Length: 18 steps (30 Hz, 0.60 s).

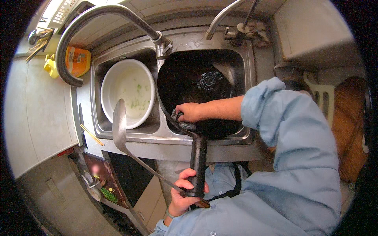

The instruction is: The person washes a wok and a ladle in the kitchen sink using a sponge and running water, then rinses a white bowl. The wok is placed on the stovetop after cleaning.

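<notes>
A large black wok (189, 70) lies over the right sink basin, its dark handle (198, 162) pointing towards me. Around the end of that handle is my left hand (184, 191), which also holds the shaft of a metal wok spatula (119, 126); the spatula's blade reaches over the front edge of the left basin. Inside the wok, my right hand (189, 112) presses a grey scrubbing pad (187, 126) against the near left wall. Water (211, 81) glints on the wok's dark inside. In the left basin sits a white plastic bowl (106, 90) with cloudy liquid and green bits.
A curved faucet (112, 10) arches over the left side, and a second spout (220, 19) hangs behind the wok. Left of the sink are a knife (81, 118), chopsticks (92, 134) and a yellow-orange bottle (78, 62). Chopped greens (108, 194) lie on a board at lower left.
</notes>
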Tool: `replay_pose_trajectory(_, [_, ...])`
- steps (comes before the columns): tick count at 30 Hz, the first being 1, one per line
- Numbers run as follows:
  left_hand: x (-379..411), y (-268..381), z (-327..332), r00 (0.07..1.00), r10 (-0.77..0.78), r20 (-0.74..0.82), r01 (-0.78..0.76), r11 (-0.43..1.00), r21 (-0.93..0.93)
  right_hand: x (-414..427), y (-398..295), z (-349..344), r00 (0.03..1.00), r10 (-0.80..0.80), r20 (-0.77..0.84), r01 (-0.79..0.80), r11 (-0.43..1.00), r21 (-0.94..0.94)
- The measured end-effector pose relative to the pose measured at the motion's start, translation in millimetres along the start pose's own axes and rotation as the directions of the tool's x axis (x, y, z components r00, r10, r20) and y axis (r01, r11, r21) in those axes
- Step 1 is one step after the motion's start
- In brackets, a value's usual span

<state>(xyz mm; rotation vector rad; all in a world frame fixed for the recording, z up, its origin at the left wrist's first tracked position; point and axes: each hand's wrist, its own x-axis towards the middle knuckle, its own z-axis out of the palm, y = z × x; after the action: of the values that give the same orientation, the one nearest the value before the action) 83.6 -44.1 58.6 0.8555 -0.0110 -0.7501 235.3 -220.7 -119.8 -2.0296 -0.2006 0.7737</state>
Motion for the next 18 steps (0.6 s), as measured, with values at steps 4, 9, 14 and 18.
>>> replay_pose_trajectory(4, [-11, -6, -6, 0.999, 0.032, -0.011, -0.032, 0.999, -0.005, 31, 31, -18, 0.984, 0.050, -0.174, -0.039, 0.997, 0.069])
replay_pose_trajectory(9, [-9, -10, -5, 0.997, 0.072, -0.029, -0.074, 0.996, -0.045, 62, 93, -45, 0.864, 0.307, -0.399, -0.288, 0.951, 0.110])
replay_pose_trajectory(14, [-2, -3, -5, 1.000, 0.030, -0.003, -0.030, 1.000, -0.009, 2, 17, -1, 0.998, 0.002, 0.055, -0.006, 0.997, 0.076])
replay_pose_trajectory(18, [-7, -4, -12, 0.999, 0.034, 0.015, -0.033, 0.997, -0.072, 8, 22, 0, 0.999, 0.011, -0.031, -0.007, 0.995, 0.099])
